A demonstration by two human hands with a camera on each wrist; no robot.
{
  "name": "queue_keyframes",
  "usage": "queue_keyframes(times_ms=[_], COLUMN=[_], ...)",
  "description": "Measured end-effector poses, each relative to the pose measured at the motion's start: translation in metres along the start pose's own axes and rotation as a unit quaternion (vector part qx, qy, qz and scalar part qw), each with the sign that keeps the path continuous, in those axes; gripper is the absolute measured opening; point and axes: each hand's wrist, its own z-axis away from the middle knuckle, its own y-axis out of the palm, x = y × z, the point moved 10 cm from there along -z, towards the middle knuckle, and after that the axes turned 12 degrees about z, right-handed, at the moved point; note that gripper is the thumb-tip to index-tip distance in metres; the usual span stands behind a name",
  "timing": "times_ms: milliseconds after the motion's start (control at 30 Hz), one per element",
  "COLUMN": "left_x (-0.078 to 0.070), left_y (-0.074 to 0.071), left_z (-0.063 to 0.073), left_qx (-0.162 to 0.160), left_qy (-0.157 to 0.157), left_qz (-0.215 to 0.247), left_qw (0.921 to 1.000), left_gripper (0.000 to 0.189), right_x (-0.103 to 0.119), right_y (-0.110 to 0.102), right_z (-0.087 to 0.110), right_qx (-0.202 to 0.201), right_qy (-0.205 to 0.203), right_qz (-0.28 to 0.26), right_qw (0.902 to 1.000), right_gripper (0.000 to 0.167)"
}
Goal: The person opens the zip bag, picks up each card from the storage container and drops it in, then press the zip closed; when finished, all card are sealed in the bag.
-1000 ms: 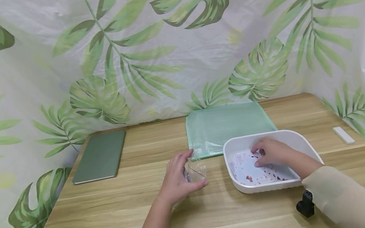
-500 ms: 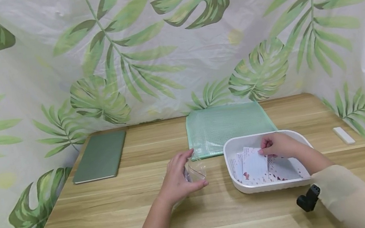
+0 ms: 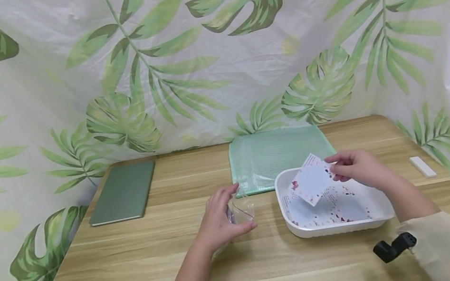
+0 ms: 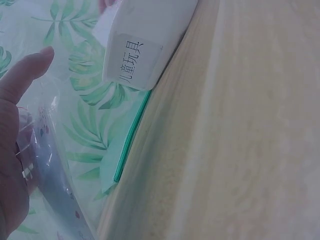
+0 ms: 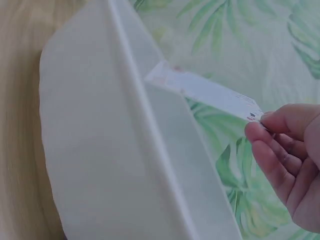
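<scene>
My right hand (image 3: 358, 168) pinches one corner of a square printed note sheet (image 3: 312, 180), white with small reddish figures and lines of text. The sheet is tilted above the white plastic bin (image 3: 337, 229), where more printed note sheets (image 3: 326, 212) lie spread over the bottom. In the right wrist view the sheet (image 5: 205, 92) appears nearly edge-on between thumb and fingertips. Left of the bin, my left hand (image 3: 219, 220) curls round a clear plastic bag (image 3: 242, 209). The left wrist view shows printed paper inside that bag (image 4: 57, 165); the palm hides part of it.
Behind the bin lies a green mesh zip pouch (image 3: 274, 152), partly covered by it. A dark green notebook (image 3: 124, 193) is at the back left, and a small white block (image 3: 423, 166) at the right. Leaf-patterned cloth (image 3: 197, 67) hangs behind the wooden table (image 3: 160, 265).
My right hand has come up from inside the bin and to the right, lifting one note sheet off the others. The left hand and its bag stay in place.
</scene>
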Motion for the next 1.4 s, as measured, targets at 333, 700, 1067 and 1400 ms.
queue_keyframes(times_ms=[333, 700, 1067, 1400], left_x=[0.001, -0.001, 0.0, -0.003], left_y=[0.002, 0.002, 0.003, 0.003], left_z=[-0.001, 0.0, 0.001, 0.001], left_qx=[0.006, 0.0, 0.004, 0.001], left_qy=[-0.005, -0.005, -0.005, 0.006], left_qz=[-0.001, -0.004, -0.028, -0.026], left_qw=[1.0, 1.0, 0.9996, 0.9997], left_gripper=[0.098, 0.103, 0.106, 0.105], right_x=[0.047, 0.073, 0.082, 0.094], right_y=[0.025, 0.066, 0.07, 0.086], right_z=[0.018, 0.026, 0.023, 0.016], right_qx=[-0.11, -0.116, -0.104, -0.098], right_qy=[0.003, 0.042, 0.031, 0.021], right_qz=[-0.205, -0.219, -0.203, -0.202], right_qw=[0.9725, 0.9679, 0.9732, 0.9743], right_gripper=[0.045, 0.039, 0.038, 0.034])
